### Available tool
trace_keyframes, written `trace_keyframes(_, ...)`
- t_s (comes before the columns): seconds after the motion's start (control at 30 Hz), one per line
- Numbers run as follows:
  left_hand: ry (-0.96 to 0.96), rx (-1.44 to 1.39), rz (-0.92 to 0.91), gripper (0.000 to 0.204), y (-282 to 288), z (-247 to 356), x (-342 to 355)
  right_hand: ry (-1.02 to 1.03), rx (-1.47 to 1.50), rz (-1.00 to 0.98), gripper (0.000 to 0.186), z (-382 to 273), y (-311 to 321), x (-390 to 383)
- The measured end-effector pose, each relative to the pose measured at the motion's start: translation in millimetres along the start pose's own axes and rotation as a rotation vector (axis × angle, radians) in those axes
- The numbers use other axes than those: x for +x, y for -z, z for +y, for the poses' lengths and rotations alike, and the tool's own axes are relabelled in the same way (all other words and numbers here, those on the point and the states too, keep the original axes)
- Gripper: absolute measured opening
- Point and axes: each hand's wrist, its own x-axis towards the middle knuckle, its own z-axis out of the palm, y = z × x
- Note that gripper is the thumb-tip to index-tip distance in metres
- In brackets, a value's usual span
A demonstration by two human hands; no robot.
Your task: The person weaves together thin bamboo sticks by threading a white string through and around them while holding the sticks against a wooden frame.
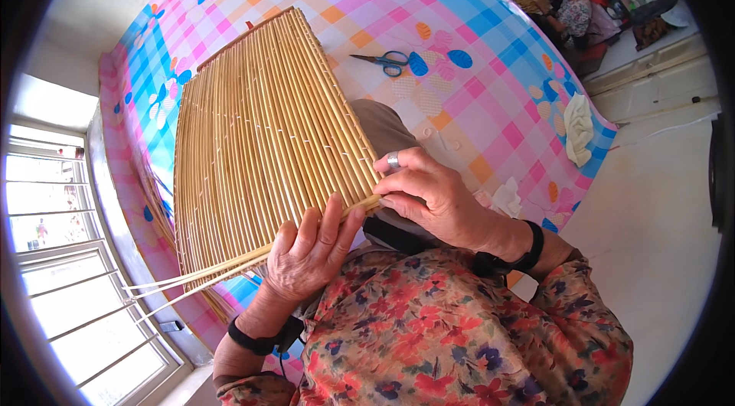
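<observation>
A mat of parallel yellow straw stalks (pixel 253 130), bound by rows of pale stitches, lies tilted across my lap. My left hand (pixel 310 253) grips its near edge, the fingers lying side by side over the outermost stalks; the thumb is hidden. Long loose straw strands (pixel 207 274) stick out to the left from beneath this hand. At the mat's near right corner my right hand (pixel 436 199) pinches the stalk ends between thumb and fingers. It wears a ring, and both wrists carry black bands.
Scissors (pixel 384 61) with dark handles lie on the checked, flower-patterned sheet (pixel 475 100), right of the mat. A white cloth (pixel 579 130) and crumpled tissue (pixel 505 197) rest nearer its right side. A barred window (pixel 76 283) is at left. Another person (pixel 573 12) sits at the far right.
</observation>
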Motion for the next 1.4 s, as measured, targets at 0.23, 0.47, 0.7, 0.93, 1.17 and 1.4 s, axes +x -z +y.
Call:
trace_keyframes(0.23,-0.045,0.052,0.009,0.042,-3.0,-2.8,-1.3,0.015,0.019,0.035,0.017,1.8,-3.2,0.2)
trace_keyframes(0.47,-0.038,0.049,0.024,0.044,-3.7,-2.7,-1.8,0.019,0.015,0.039,0.015,-0.4,-2.5,1.7)
trace_keyframes(0.7,-0.021,0.058,0.026,0.045,-6.2,-2.7,-0.2,-0.064,0.041,0.049,0.014,-4.6,-5.0,2.9)
trace_keyframes(0.93,-0.041,0.038,0.006,0.043,-7.2,-6.2,-3.2,0.004,-0.010,0.029,0.016,-3.0,-5.7,1.3)
trace_keyframes(1.17,-0.045,0.053,0.037,0.045,-6.5,-8.4,0.1,-0.011,0.019,0.022,0.019,-2.5,-2.9,2.1)
trace_keyframes(1.4,-0.051,0.044,0.050,0.042,-3.0,-11.2,0.3,0.005,0.077,-0.021,0.025,4.0,1.2,0.5)
